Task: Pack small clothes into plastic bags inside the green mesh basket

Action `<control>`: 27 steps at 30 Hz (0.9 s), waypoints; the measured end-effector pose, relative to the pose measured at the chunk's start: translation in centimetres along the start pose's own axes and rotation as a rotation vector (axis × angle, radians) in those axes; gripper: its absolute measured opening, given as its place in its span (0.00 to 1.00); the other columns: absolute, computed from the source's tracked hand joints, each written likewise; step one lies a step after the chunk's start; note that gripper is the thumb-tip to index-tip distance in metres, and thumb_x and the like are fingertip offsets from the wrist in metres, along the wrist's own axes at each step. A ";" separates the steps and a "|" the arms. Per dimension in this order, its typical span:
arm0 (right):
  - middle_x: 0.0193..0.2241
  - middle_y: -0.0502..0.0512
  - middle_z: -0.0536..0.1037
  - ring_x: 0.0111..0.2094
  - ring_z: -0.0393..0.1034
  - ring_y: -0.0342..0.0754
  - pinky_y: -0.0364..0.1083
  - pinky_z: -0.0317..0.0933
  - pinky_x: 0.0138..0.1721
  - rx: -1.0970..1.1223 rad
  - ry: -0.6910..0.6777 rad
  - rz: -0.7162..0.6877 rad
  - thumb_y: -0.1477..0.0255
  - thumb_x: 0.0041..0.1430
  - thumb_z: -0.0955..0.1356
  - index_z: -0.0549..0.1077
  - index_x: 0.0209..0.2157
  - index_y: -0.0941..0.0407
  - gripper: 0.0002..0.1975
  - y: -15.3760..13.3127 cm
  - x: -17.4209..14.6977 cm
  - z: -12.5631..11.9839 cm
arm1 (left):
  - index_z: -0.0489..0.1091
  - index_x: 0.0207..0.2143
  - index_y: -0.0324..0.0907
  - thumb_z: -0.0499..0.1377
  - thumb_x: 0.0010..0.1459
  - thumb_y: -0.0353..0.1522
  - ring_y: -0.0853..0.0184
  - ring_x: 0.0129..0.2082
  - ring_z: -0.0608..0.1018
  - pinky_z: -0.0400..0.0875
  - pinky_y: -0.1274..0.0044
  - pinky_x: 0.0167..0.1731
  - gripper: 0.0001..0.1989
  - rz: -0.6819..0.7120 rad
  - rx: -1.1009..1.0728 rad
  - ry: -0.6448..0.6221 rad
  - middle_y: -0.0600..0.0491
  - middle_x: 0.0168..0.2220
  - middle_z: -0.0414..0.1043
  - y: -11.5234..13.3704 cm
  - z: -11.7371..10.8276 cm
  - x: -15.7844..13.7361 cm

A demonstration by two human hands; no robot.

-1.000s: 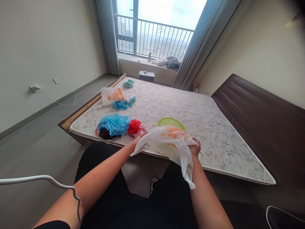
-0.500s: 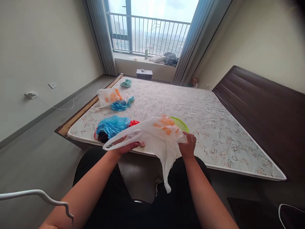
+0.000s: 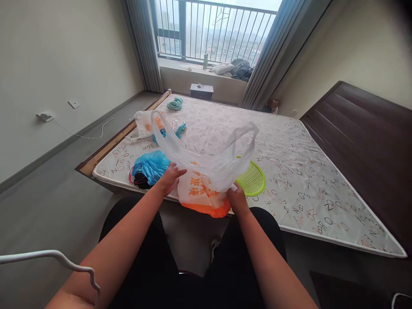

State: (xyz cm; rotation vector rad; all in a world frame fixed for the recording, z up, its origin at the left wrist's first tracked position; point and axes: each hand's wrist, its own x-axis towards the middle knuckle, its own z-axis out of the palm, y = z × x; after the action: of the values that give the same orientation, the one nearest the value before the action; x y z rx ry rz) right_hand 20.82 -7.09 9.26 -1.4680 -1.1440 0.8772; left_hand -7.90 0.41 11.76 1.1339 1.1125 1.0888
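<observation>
A white translucent plastic bag (image 3: 206,171) with orange print and an orange bottom is held upright above the mattress edge, its two loop handles standing up. My left hand (image 3: 171,179) is closed on the bag's left side, the index finger reaching over it. On the right side, my right hand (image 3: 237,198) pinches the bag low down. Just behind that hand lies a green plastic basket (image 3: 252,178), partly covered by the bag. Left of my left hand rests a blue plastic bag (image 3: 151,166) with something black at its opening.
The patterned mattress (image 3: 289,206) fills the middle. Farther back on it are another white bag (image 3: 146,124), a smaller blue bag (image 3: 182,128) and a coiled teal rope (image 3: 175,103). A dark headboard (image 3: 360,141) stands right. A white cable (image 3: 48,254) crosses the lower left.
The plastic bag has been turned from lying sideways to upright, handles now up and orange bottom down. My left hand has moved up; the right has shifted left. More of the basket shows.
</observation>
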 end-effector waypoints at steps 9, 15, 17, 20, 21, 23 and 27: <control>0.37 0.58 0.83 0.36 0.74 0.55 0.52 0.68 0.40 -0.170 0.150 0.057 0.60 0.55 0.69 0.78 0.44 0.57 0.19 0.2 3.2 0.1 | 0.68 0.59 0.40 0.64 0.62 0.38 0.55 0.49 0.83 0.80 0.67 0.45 0.25 -0.017 0.091 0.345 0.44 0.53 0.80 -2.1 0.4 1.3; 0.52 0.64 0.80 0.52 0.75 0.58 0.58 0.68 0.55 -0.323 0.209 -0.150 0.63 0.64 0.63 0.73 0.57 0.58 0.24 0.5 2.2 0.4 | 0.69 0.57 0.41 0.64 0.61 0.37 0.55 0.53 0.81 0.78 0.63 0.53 0.24 -0.093 -0.274 0.179 0.45 0.55 0.79 -0.9 1.8 0.6; 0.60 0.64 0.75 0.60 0.70 0.58 0.60 0.64 0.61 -0.361 0.170 -0.219 0.65 0.66 0.61 0.68 0.64 0.57 0.27 0.6 1.3 1.3 | 0.72 0.54 0.42 0.68 0.56 0.39 0.52 0.56 0.79 0.76 0.61 0.57 0.25 -0.100 -0.398 0.080 0.46 0.53 0.80 -0.6 3.4 -0.3; 0.67 0.63 0.67 0.67 0.63 0.57 0.60 0.60 0.66 -0.389 0.049 -0.303 0.66 0.69 0.60 0.59 0.70 0.56 0.30 0.6 -0.2 3.2 | 0.74 0.53 0.44 0.73 0.52 0.40 0.49 0.60 0.76 0.70 0.59 0.62 0.27 -0.097 -0.601 -0.071 0.46 0.53 0.80 -0.3 6.2 -1.8; 0.68 0.62 0.65 0.68 0.61 0.56 0.60 0.60 0.67 -0.388 0.000 -0.328 0.66 0.70 0.60 0.56 0.72 0.55 0.31 0.5 -0.6 4.0 | 0.74 0.55 0.45 0.73 0.53 0.39 0.50 0.62 0.75 0.68 0.59 0.63 0.27 -0.089 -0.660 -0.104 0.46 0.54 0.79 -0.4 7.2 -2.3; 0.70 0.63 0.62 0.70 0.57 0.56 0.60 0.58 0.68 -0.393 -0.109 -0.393 0.64 0.71 0.60 0.53 0.73 0.56 0.32 0.3 -1.4 5.5 | 0.74 0.55 0.46 0.72 0.55 0.38 0.53 0.62 0.75 0.67 0.62 0.64 0.26 -0.083 -0.751 -0.103 0.47 0.55 0.78 -0.8 8.8 -2.9; 0.69 0.65 0.63 0.73 0.52 0.60 0.64 0.50 0.71 -0.434 -0.340 -0.562 0.65 0.69 0.64 0.58 0.71 0.59 0.32 -0.5 -1.9 7.6 | 0.76 0.45 0.39 0.70 0.58 0.34 0.55 0.54 0.80 0.72 0.66 0.59 0.15 -0.231 -0.806 0.004 0.45 0.46 0.81 -2.4 9.9 -2.4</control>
State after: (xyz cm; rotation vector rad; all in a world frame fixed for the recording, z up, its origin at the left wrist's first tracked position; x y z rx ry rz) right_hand 13.05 -6.74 8.11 -1.2390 -1.9768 0.5053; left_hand 1.80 -3.34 10.46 0.3570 0.6670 1.1886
